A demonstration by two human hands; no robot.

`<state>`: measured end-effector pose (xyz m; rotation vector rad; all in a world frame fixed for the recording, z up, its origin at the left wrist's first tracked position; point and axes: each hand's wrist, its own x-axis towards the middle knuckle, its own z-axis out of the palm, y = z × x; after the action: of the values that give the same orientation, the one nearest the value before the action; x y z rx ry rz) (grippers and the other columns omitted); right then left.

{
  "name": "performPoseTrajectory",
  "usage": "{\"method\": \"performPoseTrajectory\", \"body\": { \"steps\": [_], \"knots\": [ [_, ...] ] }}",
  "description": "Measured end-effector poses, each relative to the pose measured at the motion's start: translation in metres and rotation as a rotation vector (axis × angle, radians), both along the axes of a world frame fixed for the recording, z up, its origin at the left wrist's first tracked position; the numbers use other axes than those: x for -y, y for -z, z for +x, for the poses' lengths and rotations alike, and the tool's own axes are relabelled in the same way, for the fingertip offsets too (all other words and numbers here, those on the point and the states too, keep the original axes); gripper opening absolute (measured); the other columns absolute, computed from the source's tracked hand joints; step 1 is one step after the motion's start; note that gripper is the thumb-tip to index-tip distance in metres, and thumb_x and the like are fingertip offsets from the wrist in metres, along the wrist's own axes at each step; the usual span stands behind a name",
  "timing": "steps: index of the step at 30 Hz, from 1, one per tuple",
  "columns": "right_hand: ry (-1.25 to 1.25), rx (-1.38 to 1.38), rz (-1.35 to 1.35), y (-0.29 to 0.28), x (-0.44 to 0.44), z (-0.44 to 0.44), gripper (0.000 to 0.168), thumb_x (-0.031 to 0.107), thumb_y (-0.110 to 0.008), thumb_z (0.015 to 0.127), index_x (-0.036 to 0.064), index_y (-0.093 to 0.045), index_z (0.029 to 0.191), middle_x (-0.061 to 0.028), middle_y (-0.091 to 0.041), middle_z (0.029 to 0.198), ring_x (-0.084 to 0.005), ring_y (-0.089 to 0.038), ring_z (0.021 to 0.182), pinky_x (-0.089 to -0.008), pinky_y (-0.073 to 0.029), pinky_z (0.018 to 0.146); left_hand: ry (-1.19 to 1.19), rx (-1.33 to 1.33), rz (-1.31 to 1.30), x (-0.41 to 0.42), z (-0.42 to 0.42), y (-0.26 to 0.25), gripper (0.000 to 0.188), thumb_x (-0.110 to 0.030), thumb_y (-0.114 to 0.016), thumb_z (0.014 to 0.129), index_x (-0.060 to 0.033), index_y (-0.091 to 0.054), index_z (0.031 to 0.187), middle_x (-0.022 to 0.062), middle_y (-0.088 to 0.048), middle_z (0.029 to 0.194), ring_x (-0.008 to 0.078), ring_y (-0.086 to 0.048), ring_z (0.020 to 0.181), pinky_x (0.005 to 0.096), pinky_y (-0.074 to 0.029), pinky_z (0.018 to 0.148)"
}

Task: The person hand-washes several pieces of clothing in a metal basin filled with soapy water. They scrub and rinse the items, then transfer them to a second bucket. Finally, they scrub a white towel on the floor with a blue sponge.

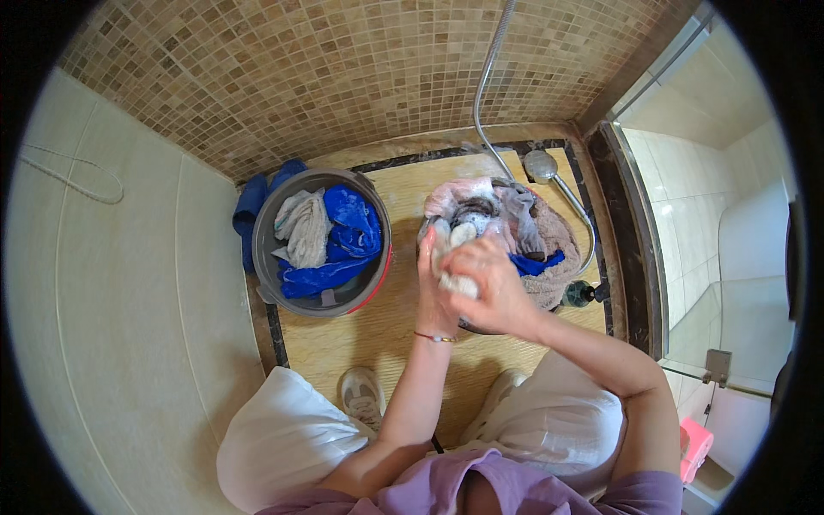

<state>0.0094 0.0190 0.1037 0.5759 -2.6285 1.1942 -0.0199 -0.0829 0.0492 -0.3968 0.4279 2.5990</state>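
Note:
A pale, wet cloth item (459, 284) is squeezed between my two hands above the right-hand basin. My left hand (435, 277), with a thin bracelet on its wrist, is against the cloth's left side. My right hand (487, 278) curls over it and looks slightly blurred. Beneath them lie a soapy pink cloth (458, 194), a grey cloth (520, 215), a small blue cloth (539, 263) and a thick beige-brown towel (555, 232), which hide most of the basin. At left, a grey bucket (259, 238) holds a wet blue garment (353, 225) and a whitish cloth (302, 228).
A shower head (541, 167) and its metal hose lie behind and right of the basin. A dark green bottle (577, 293) stands beside the towel. Blue slippers (250, 205) are behind the bucket. Tiled walls and a raised sill (634, 244) border the floor.

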Motion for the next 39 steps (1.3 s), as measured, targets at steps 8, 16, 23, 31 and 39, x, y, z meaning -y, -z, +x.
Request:
{"method": "performPoseTrajectory", "body": {
  "steps": [8, 16, 23, 31, 39],
  "knots": [
    [0.066, 0.015, -0.003, 0.024, 0.024, -0.006, 0.020, 0.020, -0.070, 0.064, 0.004, -0.059, 0.069, -0.0148, -0.062, 0.078, -0.0351, -0.059, 0.083, -0.0466, -0.044, 0.078, -0.007, 0.166, 0.101, -0.007, 0.011, 0.042, 0.041, -0.040, -0.054, 0.095, -0.0125, -0.054, 0.126, 0.0063, -0.065, 0.110, 0.0238, -0.064, 0.104, 0.0390, -0.052, 0.094],
    [0.343, 0.174, -0.106, 0.034, 0.001, -0.039, 0.021, 0.022, -0.066, 0.071, 0.001, -0.063, 0.074, -0.0233, -0.063, 0.074, -0.0417, -0.063, 0.071, -0.0459, -0.052, 0.064, 0.025, 0.402, -0.001, -0.020, 0.001, 0.020, 0.037, -0.039, -0.044, 0.096, -0.0150, -0.059, 0.120, 0.0046, -0.063, 0.101, 0.0227, -0.063, 0.100, 0.0429, -0.050, 0.097],
    [0.030, -0.118, 0.079, 0.034, 0.024, 0.007, 0.020, 0.021, -0.072, 0.063, 0.005, -0.062, 0.071, -0.0155, -0.061, 0.080, -0.0359, -0.062, 0.080, -0.0407, -0.049, 0.075, -0.221, -0.183, 0.247, -0.022, 0.010, 0.050, 0.030, -0.038, -0.047, 0.098, -0.0135, -0.056, 0.114, 0.0062, -0.061, 0.106, 0.0197, -0.061, 0.102, 0.0419, -0.047, 0.100],
    [0.662, 0.371, -0.174, 0.055, -0.068, -0.070, 0.034, 0.031, -0.068, 0.078, -0.001, -0.073, 0.087, -0.0217, -0.072, 0.084, -0.0313, -0.070, 0.080, -0.0378, -0.053, 0.067, -0.003, 0.334, -0.003, -0.033, -0.001, 0.000, 0.041, -0.040, -0.054, 0.097, -0.0091, -0.056, 0.123, 0.0055, -0.062, 0.123, 0.0198, -0.056, 0.116, 0.0357, -0.044, 0.102],
    [0.603, 0.830, -0.879, 0.007, -0.100, -0.064, 0.046, 0.045, -0.061, 0.095, 0.005, -0.060, 0.119, -0.0026, -0.065, 0.098, -0.0120, -0.064, 0.082, -0.0297, -0.052, 0.059, -0.088, 0.084, -0.187, -0.017, 0.007, 0.013, 0.041, -0.004, -0.064, 0.092, -0.0079, -0.049, 0.130, 0.0087, -0.058, 0.122, 0.0213, -0.057, 0.114, 0.0373, -0.050, 0.100]
  ]
}}
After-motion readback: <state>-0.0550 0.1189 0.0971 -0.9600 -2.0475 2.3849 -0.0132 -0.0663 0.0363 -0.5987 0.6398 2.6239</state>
